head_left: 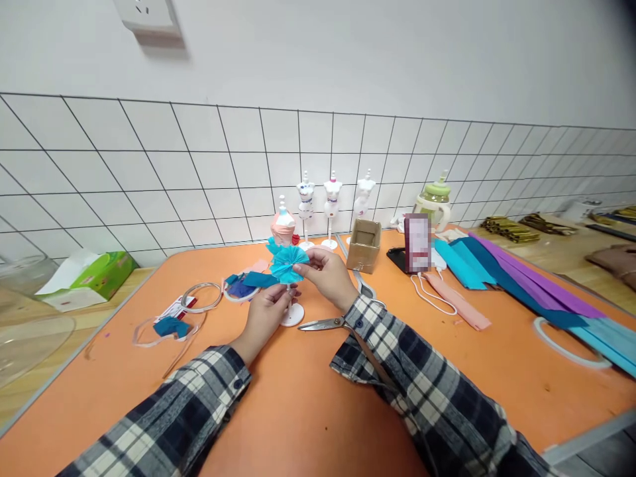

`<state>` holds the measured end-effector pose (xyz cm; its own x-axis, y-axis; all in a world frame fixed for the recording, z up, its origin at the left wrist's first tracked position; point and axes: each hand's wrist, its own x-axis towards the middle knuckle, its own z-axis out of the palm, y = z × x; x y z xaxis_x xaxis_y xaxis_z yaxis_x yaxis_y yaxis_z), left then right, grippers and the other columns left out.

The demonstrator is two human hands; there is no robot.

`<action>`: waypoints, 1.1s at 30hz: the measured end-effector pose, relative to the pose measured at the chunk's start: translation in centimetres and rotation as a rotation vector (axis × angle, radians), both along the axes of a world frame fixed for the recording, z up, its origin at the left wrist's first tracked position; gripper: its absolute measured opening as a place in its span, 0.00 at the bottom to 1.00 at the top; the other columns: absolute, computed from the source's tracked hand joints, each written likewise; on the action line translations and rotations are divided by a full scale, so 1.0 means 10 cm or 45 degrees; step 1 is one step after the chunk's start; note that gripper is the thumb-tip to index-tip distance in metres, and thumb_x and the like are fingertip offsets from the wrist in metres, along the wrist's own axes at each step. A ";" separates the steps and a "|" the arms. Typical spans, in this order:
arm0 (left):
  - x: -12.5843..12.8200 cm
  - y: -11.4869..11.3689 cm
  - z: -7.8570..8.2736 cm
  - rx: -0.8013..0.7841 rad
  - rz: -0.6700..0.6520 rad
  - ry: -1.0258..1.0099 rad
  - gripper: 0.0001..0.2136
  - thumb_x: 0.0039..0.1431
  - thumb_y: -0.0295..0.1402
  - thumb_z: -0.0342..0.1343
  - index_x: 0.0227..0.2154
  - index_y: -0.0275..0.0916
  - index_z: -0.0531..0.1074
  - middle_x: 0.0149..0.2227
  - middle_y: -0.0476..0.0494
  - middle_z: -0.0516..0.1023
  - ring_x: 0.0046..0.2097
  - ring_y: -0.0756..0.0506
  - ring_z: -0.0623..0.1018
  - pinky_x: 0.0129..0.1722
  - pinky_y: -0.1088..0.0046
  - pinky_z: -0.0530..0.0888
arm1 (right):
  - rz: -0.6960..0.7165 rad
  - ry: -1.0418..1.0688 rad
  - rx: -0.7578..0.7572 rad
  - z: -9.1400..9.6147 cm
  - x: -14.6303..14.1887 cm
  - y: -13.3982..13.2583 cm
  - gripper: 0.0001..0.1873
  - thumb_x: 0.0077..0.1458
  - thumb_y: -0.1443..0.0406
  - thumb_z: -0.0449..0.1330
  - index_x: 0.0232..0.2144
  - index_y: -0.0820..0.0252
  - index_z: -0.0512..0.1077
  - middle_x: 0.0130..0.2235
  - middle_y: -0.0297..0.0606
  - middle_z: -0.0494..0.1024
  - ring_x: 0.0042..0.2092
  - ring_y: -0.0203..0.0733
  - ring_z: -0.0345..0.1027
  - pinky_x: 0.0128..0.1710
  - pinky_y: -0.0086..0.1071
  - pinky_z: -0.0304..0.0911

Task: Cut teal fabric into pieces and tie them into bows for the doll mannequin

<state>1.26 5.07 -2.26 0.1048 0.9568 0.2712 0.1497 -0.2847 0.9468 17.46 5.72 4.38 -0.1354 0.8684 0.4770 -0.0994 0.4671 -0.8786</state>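
A small dress-form mannequin [283, 228] with a peach wrap on its torso stands on a round white base [293, 316]. Pleated bright-blue crepe paper [287, 264] fans out at its lower part. Low on the stand, my left hand [265, 315] is closed around the thin pole, its fingertips partly hidden behind it. My right hand [330, 275] pinches the right side of the blue paper between thumb and fingers. Just right of the base lie scissors [322, 324], their handles partly under my right sleeve.
Three white mannequins [332, 199] line the wall behind. To the right are a cardboard box [364, 248], a propped phone [417, 244], a bottle [435, 204] and coloured paper strips [527, 278]. Tape rolls [201, 297], a blue scrap [170, 326] and a tissue pack [112, 275] lie left.
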 end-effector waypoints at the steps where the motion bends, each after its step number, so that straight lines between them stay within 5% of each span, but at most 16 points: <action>1: -0.01 0.00 0.00 0.005 -0.002 0.008 0.18 0.52 0.48 0.61 0.33 0.36 0.78 0.34 0.39 0.83 0.33 0.42 0.81 0.33 0.70 0.75 | -0.014 -0.022 0.006 -0.01 0.00 0.00 0.10 0.47 0.59 0.65 0.30 0.59 0.73 0.31 0.34 0.75 0.32 0.37 0.68 0.34 0.32 0.64; 15: -0.03 -0.04 0.04 0.017 -0.035 0.023 0.15 0.52 0.46 0.60 0.32 0.37 0.78 0.31 0.41 0.82 0.33 0.43 0.79 0.33 0.71 0.74 | -0.084 -0.119 -0.012 0.01 0.04 -0.02 0.16 0.47 0.53 0.65 0.31 0.59 0.72 0.30 0.34 0.74 0.31 0.36 0.65 0.33 0.31 0.65; 33: -0.03 -0.05 0.04 -0.010 -0.067 0.008 0.17 0.52 0.48 0.60 0.33 0.37 0.78 0.29 0.44 0.80 0.31 0.44 0.78 0.31 0.72 0.73 | -0.114 -0.229 0.022 0.03 0.09 -0.02 0.10 0.48 0.59 0.65 0.31 0.59 0.72 0.30 0.32 0.74 0.30 0.35 0.64 0.32 0.30 0.62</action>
